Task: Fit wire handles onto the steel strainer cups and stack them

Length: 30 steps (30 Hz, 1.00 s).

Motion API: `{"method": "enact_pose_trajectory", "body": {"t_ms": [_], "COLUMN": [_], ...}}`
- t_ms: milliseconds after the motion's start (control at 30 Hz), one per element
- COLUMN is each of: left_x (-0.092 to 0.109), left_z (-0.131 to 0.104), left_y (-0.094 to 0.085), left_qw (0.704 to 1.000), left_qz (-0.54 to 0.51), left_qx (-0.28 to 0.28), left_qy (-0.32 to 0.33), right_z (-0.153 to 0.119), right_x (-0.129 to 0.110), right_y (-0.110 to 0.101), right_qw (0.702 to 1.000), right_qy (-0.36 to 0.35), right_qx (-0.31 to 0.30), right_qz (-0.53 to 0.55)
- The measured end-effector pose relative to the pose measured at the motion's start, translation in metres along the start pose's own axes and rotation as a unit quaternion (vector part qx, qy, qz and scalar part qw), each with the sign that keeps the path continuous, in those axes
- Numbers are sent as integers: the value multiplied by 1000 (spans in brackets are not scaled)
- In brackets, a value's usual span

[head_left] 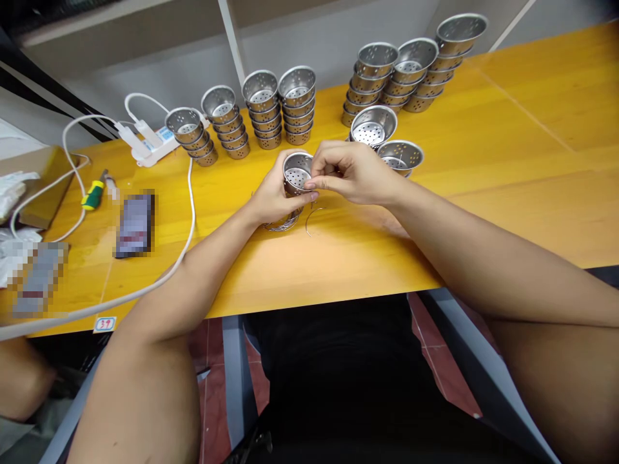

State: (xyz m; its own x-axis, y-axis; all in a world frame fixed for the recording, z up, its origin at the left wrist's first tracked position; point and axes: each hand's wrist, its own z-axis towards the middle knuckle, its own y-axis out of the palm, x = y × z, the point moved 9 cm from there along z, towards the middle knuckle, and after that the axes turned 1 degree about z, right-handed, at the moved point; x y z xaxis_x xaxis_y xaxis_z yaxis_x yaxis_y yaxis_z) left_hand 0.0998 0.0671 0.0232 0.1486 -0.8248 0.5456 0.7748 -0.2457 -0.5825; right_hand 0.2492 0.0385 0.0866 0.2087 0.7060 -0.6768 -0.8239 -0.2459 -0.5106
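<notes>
Perforated metal cup (296,166): shiny, round, mouth up, mid-table; wire rings (286,223) at 7 o'clock. Left hand (275,194) grips its side. Right hand (351,169), forearm from 4 o'clock, closes fingertips at the 3 o'clock rim; pinched item: cannot tell. Table edge (309,303) at 6; tabletop (512,193) runs toward 3.

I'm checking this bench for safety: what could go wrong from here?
The white cable passes across the left arm in view, so it might snag. The right hand is close to a perforated cup and could knock it. The left hand might lose its cup.
</notes>
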Motion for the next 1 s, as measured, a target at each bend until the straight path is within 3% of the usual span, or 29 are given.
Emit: {"method": "enact_pose_trajectory", "body": {"t_ms": [133, 300, 400, 600, 1000], "left_x": [-16, -48, -59, -59, -50], "left_z": [1, 2, 0, -3, -1], "left_y": [-2, -18, -25, -25, -25], "left_qw": [1000, 999, 998, 996, 996], "left_qz": [-8, -13, -7, 11, 5], "left_qx": [8, 47, 62, 68, 70], "left_qy": [9, 10, -6, -60, -60], "right_z": [0, -4, -5, -5, -6], "right_x": [3, 8, 8, 9, 4], "right_y": [2, -3, -1, 6, 13], "right_qw": [1000, 997, 994, 989, 980], "right_qy": [-20, -2, -4, 13, 6], "right_qx": [7, 62, 64, 29, 25], "right_qz": [-7, -48, -87, -148, -195]}}
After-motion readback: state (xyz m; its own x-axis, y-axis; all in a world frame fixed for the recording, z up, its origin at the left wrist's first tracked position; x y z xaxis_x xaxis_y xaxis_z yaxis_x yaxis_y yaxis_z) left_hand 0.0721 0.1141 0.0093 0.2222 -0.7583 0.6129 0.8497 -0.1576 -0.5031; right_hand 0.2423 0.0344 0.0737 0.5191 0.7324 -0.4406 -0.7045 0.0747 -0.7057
